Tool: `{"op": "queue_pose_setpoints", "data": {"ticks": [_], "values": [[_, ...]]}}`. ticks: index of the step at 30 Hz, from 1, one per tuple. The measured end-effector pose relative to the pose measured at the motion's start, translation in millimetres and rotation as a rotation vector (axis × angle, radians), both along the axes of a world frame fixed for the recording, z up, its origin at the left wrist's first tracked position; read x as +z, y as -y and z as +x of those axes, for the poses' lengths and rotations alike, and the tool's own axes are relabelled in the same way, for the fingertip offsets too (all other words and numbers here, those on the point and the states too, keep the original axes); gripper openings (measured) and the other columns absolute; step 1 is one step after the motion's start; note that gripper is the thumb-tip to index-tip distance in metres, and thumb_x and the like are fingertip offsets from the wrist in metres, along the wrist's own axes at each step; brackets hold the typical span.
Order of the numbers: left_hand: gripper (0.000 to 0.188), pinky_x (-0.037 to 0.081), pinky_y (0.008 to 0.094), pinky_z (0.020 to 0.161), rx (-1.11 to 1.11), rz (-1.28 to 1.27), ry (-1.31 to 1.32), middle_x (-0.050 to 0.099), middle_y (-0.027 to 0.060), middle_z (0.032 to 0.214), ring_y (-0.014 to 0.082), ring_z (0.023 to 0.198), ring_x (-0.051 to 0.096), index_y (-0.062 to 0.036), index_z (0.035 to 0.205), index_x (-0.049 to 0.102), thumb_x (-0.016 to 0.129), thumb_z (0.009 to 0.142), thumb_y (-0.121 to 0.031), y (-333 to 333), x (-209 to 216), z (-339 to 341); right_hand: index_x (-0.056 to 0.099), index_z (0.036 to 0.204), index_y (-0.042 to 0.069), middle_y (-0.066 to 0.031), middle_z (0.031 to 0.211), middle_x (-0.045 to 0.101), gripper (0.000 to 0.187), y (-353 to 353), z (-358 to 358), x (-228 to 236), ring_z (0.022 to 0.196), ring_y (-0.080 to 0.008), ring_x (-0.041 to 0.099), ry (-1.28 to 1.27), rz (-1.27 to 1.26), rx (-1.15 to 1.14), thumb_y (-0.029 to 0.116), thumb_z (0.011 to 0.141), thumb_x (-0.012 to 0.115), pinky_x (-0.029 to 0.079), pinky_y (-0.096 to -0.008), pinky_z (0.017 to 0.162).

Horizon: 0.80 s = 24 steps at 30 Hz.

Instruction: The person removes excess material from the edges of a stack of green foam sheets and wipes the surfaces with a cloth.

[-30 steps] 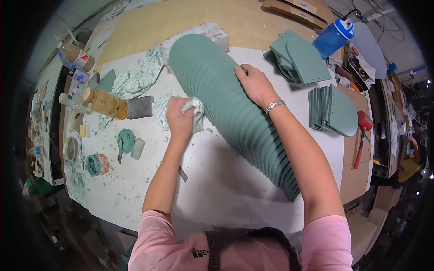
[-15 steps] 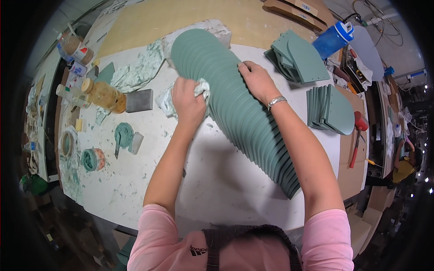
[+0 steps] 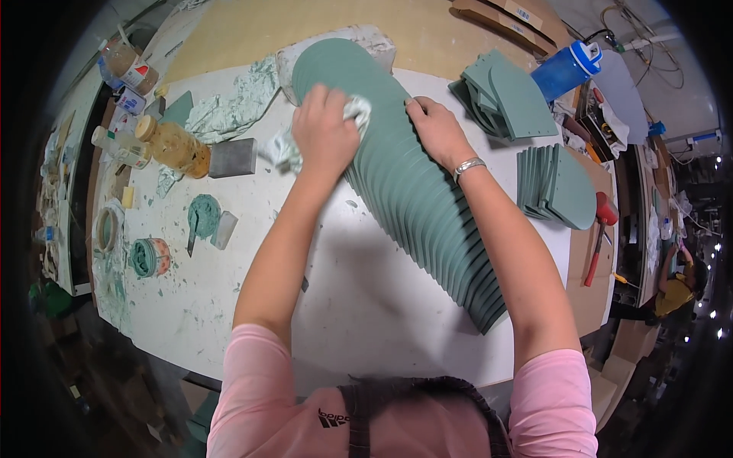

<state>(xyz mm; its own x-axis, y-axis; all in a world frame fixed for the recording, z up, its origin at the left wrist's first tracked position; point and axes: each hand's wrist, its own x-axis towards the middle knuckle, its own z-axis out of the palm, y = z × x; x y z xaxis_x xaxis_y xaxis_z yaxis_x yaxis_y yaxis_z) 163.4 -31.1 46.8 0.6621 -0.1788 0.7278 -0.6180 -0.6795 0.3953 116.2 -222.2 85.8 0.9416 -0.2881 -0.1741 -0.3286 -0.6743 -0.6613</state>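
A long overlapping row of thin green rounded panels (image 3: pixel 416 202) lies fanned diagonally across the white table, its far end leaning on a whitish block (image 3: pixel 374 47). My left hand (image 3: pixel 327 133) is closed around a crumpled white rag (image 3: pixel 287 153), pressed against the row's left side near the far end; the fingers are slightly blurred. My right hand (image 3: pixel 437 131) rests along the row's right edge, thumb on top of the panels and the other fingers bent over the side, partly hidden.
Loose green panels (image 3: pixel 508 95) and a second stack (image 3: pixel 556 187) stand at right, near a blue bottle (image 3: pixel 566 70) and red mallet (image 3: pixel 603 221). At left are a dark grey block (image 3: pixel 233 157), an amber jar (image 3: pixel 174 149), a putty tub (image 3: pixel 149 258) and a smeared cloth (image 3: pixel 233 103).
My left hand has moved up and slightly right with the rag, farther onto the panels. My right hand stays nearly in place at the row's edge.
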Motion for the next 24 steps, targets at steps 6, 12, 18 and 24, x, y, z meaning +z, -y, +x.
{"op": "queue_pose_setpoints", "data": {"ticks": [6, 12, 18, 24], "values": [[0.013, 0.048, 0.0437, 0.073, -0.011, -0.211, -0.144, 0.055, 0.013, 0.091, 0.0358, 0.084, 0.059, -0.0059, 0.09, 0.061, 0.063, 0.077, -0.002, 1, -15, -11, 0.063, 0.124, -0.003, -0.024, 0.112, 0.069, 0.057, 6, -2, -6, 0.106, -0.0361, 0.064, 0.038, 0.018, -0.044, 0.044, 0.098, 0.046, 0.045, -0.0369, 0.097], [0.02, 0.049, 0.0412, 0.073, -0.069, -0.325, -0.343, 0.059, 0.0102, 0.092, 0.0323, 0.087, 0.061, -0.0097, 0.09, 0.067, 0.072, 0.071, -0.004, -34, -26, -45, 0.063, 0.127, 0.004, -0.0241, 0.12, 0.067, 0.059, 2, 1, -3, 0.114, -0.0405, 0.061, -0.029, 0.032, -0.024, 0.049, 0.096, 0.041, 0.045, -0.0455, 0.101], [0.017, 0.046, 0.0404, 0.078, -0.192, -0.188, -0.059, 0.058, 0.0091, 0.09, 0.0315, 0.089, 0.057, -0.0084, 0.087, 0.066, 0.069, 0.071, -0.005, 18, -9, -60, 0.063, 0.127, 0.004, -0.0245, 0.121, 0.066, 0.059, 8, 2, -10, 0.115, -0.0405, 0.061, 0.017, 0.005, -0.017, 0.048, 0.095, 0.042, 0.045, -0.0446, 0.101], [0.019, 0.045, 0.04, 0.076, -0.217, -0.079, -0.365, 0.057, 0.0105, 0.089, 0.0317, 0.088, 0.058, -0.0075, 0.086, 0.065, 0.068, 0.068, -0.003, -40, -60, -114, 0.063, 0.127, 0.003, -0.0247, 0.121, 0.066, 0.059, 6, 4, -7, 0.116, -0.0405, 0.061, -0.01, 0.025, -0.005, 0.049, 0.096, 0.042, 0.045, -0.0437, 0.101]]}}
